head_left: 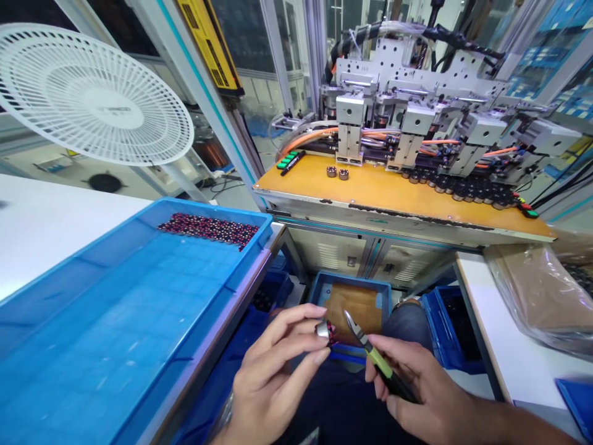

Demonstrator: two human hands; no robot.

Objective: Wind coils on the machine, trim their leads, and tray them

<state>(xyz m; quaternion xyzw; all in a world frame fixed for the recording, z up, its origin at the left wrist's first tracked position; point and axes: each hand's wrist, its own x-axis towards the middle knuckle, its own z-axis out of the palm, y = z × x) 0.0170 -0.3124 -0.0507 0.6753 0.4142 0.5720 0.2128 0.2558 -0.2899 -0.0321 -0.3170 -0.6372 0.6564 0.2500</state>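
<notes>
Between the thumb and fingers of my left hand [280, 364] is a small round metal motor part [323, 331], with dark red and black bits on its right end. My right hand [417, 377] is wrapped round a pair of cutting pliers [377, 358] with green and black handles. The jaws of the pliers point up and left, a short way right of the part and apart from it. Below both hands, a blue tray [386, 285] lined with brown cardboard sits low between the tables.
At left, a large blue tray [139, 296] has rows of similar parts [210, 227] at its far end. A white fan [106, 105] stands behind it. Ahead, a machine [417, 117] rises over an orange bench [370, 188] bearing more parts. A plastic-wrapped carton [532, 287] lies at right.
</notes>
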